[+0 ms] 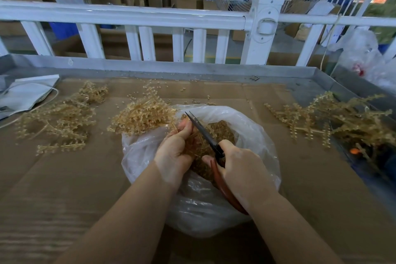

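At lower centre the right hand is curled round the red handles of the scissors, whose blades are barely parted and point up-left. Just beside it, the left hand pinches an amber sprue against the blades. Both work over the open bag, probably so that clipped bits drop in with the rest. Uncut heaps lie beyond and to either side on the cardboard. A white railing crosses the top.
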Available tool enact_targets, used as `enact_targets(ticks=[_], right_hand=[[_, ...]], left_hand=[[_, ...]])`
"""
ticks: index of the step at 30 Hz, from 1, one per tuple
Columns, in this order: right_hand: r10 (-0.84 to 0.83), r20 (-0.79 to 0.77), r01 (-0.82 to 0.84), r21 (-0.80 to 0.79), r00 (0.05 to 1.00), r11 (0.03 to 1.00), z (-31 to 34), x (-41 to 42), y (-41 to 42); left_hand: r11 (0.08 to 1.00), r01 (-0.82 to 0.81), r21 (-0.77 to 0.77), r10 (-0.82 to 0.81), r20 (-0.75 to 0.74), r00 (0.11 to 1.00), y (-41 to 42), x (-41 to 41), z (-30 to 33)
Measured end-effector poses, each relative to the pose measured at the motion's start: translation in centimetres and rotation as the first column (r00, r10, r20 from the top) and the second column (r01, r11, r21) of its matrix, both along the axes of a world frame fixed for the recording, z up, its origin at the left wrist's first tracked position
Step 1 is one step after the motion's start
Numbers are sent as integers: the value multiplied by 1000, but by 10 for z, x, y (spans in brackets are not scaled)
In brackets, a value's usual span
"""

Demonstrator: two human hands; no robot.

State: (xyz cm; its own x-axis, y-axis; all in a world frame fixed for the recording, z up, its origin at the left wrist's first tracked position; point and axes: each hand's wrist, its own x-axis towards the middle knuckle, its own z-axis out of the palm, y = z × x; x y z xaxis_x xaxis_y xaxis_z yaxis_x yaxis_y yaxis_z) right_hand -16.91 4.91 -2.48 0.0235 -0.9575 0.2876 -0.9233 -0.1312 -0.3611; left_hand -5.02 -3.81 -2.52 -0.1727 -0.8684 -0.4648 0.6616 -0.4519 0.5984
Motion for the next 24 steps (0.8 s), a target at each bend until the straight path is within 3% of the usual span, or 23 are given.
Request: enact_targets(ticks=[24], right_hand=[[20, 49, -22, 51, 999, 998, 6, -2, -1]], left_hand=[[1000, -20, 7, 19, 55, 998, 3, -2, 2]])
